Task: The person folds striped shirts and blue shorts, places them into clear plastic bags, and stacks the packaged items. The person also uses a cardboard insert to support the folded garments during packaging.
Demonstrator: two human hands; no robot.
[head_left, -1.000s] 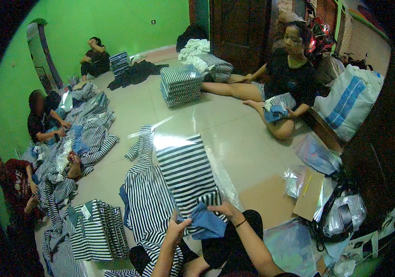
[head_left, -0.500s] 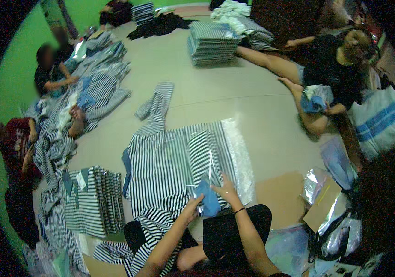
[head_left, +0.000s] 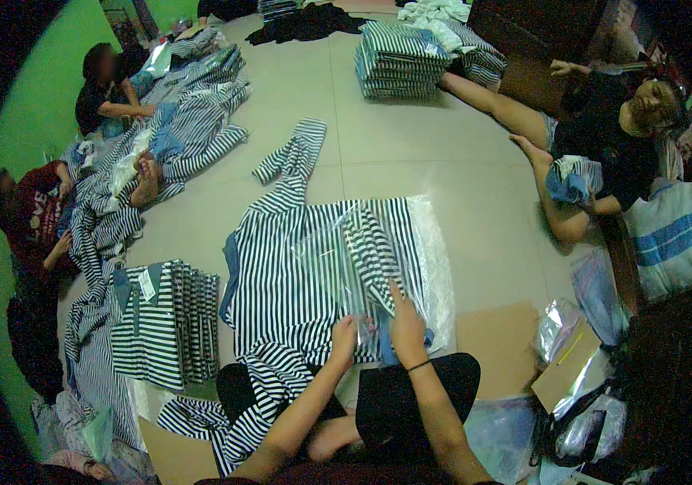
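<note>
A folded black-and-white striped shirt [head_left: 372,250] with a blue denim collar lies in front of me, partly inside a clear plastic bag [head_left: 319,263]. My left hand [head_left: 344,339] is closed, pinching the near edge of the bag. My right hand [head_left: 408,330] grips the folded shirt near its collar end, the index finger stretched along the stripes. Beneath both hands an unfolded striped shirt [head_left: 269,283] is spread on the floor, one sleeve reaching away from me. White lacy or crinkled material [head_left: 435,267] shows along its right side.
At the left stands a stack of bagged striped shirts [head_left: 150,331]; another stack [head_left: 401,65] is at the back. Cardboard [head_left: 495,347] and clear bags [head_left: 499,436] lie at the right. People sit by a clothes heap [head_left: 192,153] at left; another person [head_left: 604,121] sits at right.
The folded shirt's collar end has shifted right, and my right hand has moved slightly right and down over it. My left hand has moved up onto the bag's edge. The whole view has shifted slightly.
</note>
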